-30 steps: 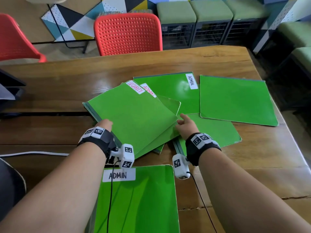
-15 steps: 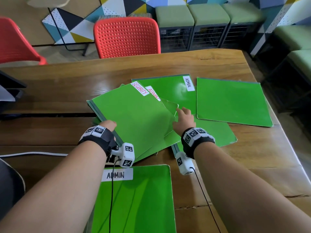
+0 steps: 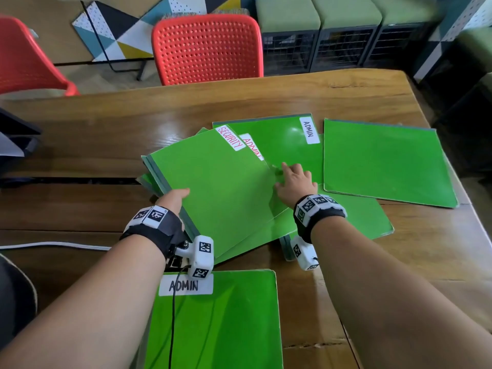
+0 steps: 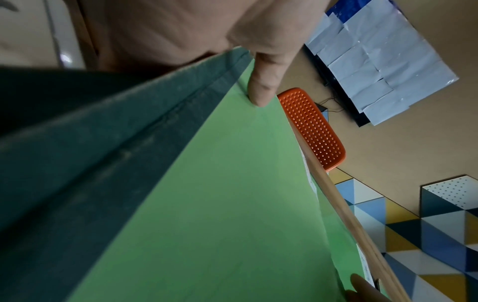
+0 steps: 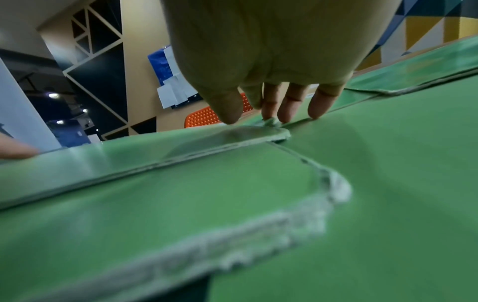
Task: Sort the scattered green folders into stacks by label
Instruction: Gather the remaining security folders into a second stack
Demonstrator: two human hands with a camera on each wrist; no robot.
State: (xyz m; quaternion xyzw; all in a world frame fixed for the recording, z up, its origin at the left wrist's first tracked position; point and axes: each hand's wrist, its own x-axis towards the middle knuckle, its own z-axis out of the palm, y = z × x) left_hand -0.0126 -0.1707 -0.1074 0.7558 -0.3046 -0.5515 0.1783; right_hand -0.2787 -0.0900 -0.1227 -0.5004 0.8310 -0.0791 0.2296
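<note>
Green folders lie fanned across the wooden table. My left hand grips the dark spine edge of the top folder, labelled SECURITY, and holds that side raised; its thumb presses on the cover. My right hand is at the rounded corner of the red-lettered ADMIN folder just beneath. There the thumb and fingertips pinch the corner. Another ADMIN folder lies behind, and an unlabelled one lies to the right. One more ADMIN folder lies alone near me.
A further green folder lies under the pile by my right wrist. A white cable crosses the table's left side near a dark object. Red chairs stand behind the table, whose right edge is close to the folders.
My right hand has slid away from me along the pile's right edge, up to the ADMIN folder's corner. The left hand keeps its grip on the SECURITY folder's spine.
</note>
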